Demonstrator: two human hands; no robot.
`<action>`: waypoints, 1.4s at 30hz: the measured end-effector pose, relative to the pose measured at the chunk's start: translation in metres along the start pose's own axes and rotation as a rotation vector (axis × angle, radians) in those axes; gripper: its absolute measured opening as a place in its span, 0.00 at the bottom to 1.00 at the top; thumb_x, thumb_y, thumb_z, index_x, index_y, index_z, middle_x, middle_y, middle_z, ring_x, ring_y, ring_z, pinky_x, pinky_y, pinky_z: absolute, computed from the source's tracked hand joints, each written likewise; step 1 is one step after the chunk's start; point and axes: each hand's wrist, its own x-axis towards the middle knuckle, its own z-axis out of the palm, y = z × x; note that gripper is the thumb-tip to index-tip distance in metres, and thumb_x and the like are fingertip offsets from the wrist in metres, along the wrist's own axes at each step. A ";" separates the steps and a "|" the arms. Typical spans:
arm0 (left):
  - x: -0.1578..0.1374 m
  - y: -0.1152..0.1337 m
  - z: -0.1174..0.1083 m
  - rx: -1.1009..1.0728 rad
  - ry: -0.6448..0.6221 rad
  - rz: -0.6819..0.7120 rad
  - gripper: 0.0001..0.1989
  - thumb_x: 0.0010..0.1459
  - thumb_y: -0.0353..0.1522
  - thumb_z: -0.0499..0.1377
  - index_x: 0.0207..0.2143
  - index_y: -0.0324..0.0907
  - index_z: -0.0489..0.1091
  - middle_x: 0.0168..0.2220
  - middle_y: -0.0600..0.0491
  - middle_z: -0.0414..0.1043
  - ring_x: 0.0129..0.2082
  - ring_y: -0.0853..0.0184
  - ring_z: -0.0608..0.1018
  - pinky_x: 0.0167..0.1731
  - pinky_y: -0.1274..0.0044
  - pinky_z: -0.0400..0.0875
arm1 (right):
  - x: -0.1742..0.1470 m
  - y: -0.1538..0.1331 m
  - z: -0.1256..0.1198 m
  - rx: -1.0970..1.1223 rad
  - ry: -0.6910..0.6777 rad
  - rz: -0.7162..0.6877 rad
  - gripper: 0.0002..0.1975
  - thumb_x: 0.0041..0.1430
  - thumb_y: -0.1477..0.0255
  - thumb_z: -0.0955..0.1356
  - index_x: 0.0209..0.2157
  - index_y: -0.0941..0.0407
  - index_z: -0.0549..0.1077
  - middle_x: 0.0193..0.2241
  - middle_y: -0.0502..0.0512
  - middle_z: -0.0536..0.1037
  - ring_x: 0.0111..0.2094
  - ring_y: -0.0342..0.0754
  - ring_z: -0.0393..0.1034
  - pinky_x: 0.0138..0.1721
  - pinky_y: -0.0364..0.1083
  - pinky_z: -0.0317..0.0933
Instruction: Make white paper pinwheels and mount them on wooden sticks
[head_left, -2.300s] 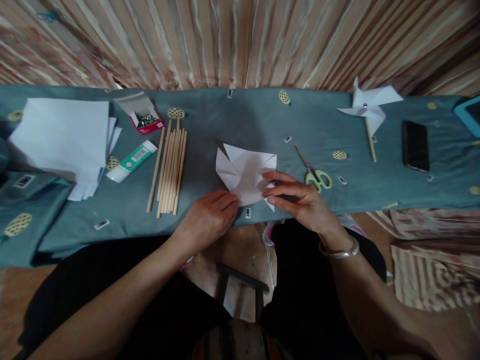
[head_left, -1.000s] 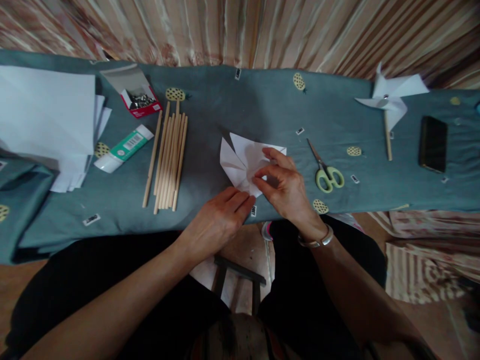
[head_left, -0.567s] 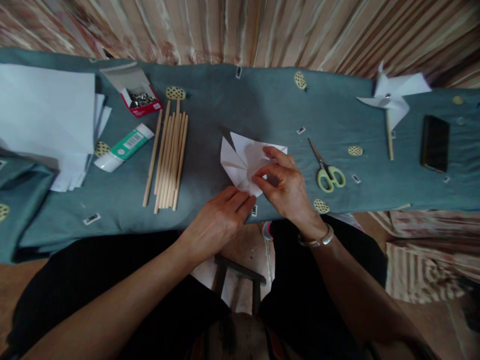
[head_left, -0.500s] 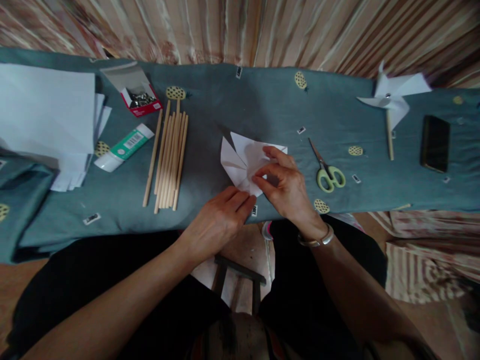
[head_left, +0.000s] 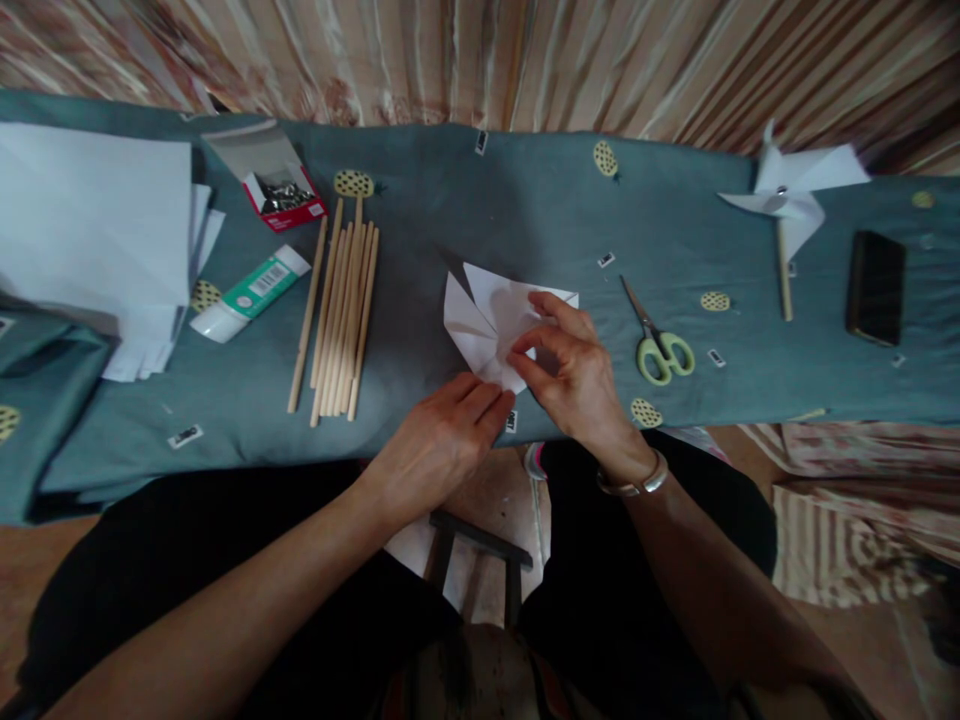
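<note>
A white sheet of paper (head_left: 480, 330), creased and slit from its edges, lies on the cloth-covered table in front of me. My left hand (head_left: 450, 430) is closed at the near edge of the paper, its fingertips pinching it there. My right hand (head_left: 566, 365) is over the right part of the sheet, thumb and index finger pinched together on the paper and the other fingers curled above it. Part of the sheet is hidden beneath my fingers. Just right of that hand lie green-handled scissors (head_left: 656, 350), their blades closed.
Left of the paper lie several wooden sticks (head_left: 341, 320), a glue tube (head_left: 251, 293), an open red box of metal pins (head_left: 285, 200) and stacked white paper (head_left: 97, 220). A paper pinwheel (head_left: 795, 190) on a stick and a phone (head_left: 876, 287) are at the right. A curtain (head_left: 450, 60) hangs behind.
The whole view has shifted very slightly. Both hands keep the same hold on the paper, with no other visible movement.
</note>
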 end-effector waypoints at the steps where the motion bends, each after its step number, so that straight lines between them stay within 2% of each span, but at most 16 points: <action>1: 0.000 0.000 0.000 0.001 0.004 0.002 0.12 0.66 0.24 0.53 0.50 0.32 0.70 0.43 0.44 0.76 0.43 0.60 0.77 0.44 0.70 0.77 | 0.000 0.000 0.000 0.004 0.003 -0.003 0.07 0.59 0.75 0.70 0.34 0.48 0.78 0.59 0.49 0.70 0.61 0.58 0.64 0.64 0.62 0.59; 7: 0.000 0.000 0.000 0.013 0.012 0.005 0.12 0.66 0.25 0.53 0.49 0.31 0.70 0.42 0.44 0.76 0.42 0.60 0.77 0.44 0.70 0.77 | -0.002 0.000 0.001 -0.018 -0.003 -0.040 0.10 0.61 0.74 0.68 0.38 0.46 0.81 0.60 0.48 0.69 0.61 0.58 0.63 0.63 0.60 0.60; 13: 0.001 0.000 0.000 0.034 0.018 0.009 0.11 0.66 0.24 0.53 0.48 0.33 0.71 0.41 0.46 0.77 0.41 0.61 0.77 0.42 0.71 0.77 | -0.008 0.003 0.003 -0.139 0.008 -0.183 0.12 0.66 0.72 0.64 0.42 0.51 0.81 0.61 0.55 0.69 0.62 0.58 0.63 0.62 0.61 0.61; 21: 0.003 -0.001 0.000 0.006 0.028 -0.009 0.09 0.65 0.25 0.56 0.45 0.32 0.73 0.39 0.47 0.76 0.39 0.60 0.76 0.39 0.71 0.77 | -0.023 0.000 0.009 -0.256 -0.064 -0.196 0.24 0.64 0.80 0.60 0.57 0.46 0.70 0.66 0.52 0.63 0.68 0.58 0.55 0.65 0.62 0.56; 25: 0.006 -0.001 -0.001 -0.006 0.050 -0.051 0.07 0.65 0.27 0.57 0.43 0.33 0.74 0.38 0.47 0.75 0.38 0.59 0.76 0.37 0.71 0.76 | -0.023 0.001 0.009 -0.318 -0.048 -0.230 0.19 0.66 0.78 0.60 0.54 0.53 0.73 0.66 0.59 0.63 0.67 0.58 0.56 0.64 0.61 0.56; 29: 0.008 -0.001 -0.002 0.003 0.051 -0.053 0.09 0.66 0.28 0.55 0.43 0.35 0.74 0.47 0.44 0.75 0.43 0.58 0.76 0.40 0.69 0.75 | -0.024 -0.001 0.011 -0.340 -0.041 -0.240 0.17 0.69 0.74 0.59 0.54 0.53 0.72 0.65 0.59 0.65 0.67 0.57 0.56 0.64 0.60 0.57; 32: 0.009 -0.001 -0.002 0.022 0.021 -0.043 0.10 0.67 0.27 0.54 0.43 0.35 0.74 0.45 0.44 0.76 0.42 0.59 0.76 0.39 0.69 0.75 | -0.025 -0.002 0.013 -0.330 -0.050 -0.242 0.18 0.69 0.73 0.59 0.56 0.54 0.71 0.65 0.61 0.65 0.66 0.57 0.57 0.63 0.60 0.57; 35: 0.010 -0.001 -0.002 0.030 0.024 -0.037 0.09 0.67 0.27 0.54 0.44 0.35 0.74 0.41 0.46 0.77 0.41 0.59 0.76 0.39 0.69 0.74 | -0.026 0.001 0.012 -0.302 -0.047 -0.224 0.18 0.68 0.74 0.59 0.54 0.52 0.72 0.66 0.58 0.63 0.67 0.57 0.56 0.64 0.60 0.56; 42: 0.011 -0.003 0.001 0.087 0.026 -0.034 0.10 0.66 0.28 0.55 0.46 0.35 0.73 0.43 0.45 0.77 0.42 0.58 0.76 0.38 0.69 0.72 | -0.025 0.003 0.013 -0.272 -0.008 -0.186 0.20 0.66 0.78 0.59 0.53 0.49 0.74 0.66 0.53 0.64 0.70 0.56 0.50 0.66 0.61 0.53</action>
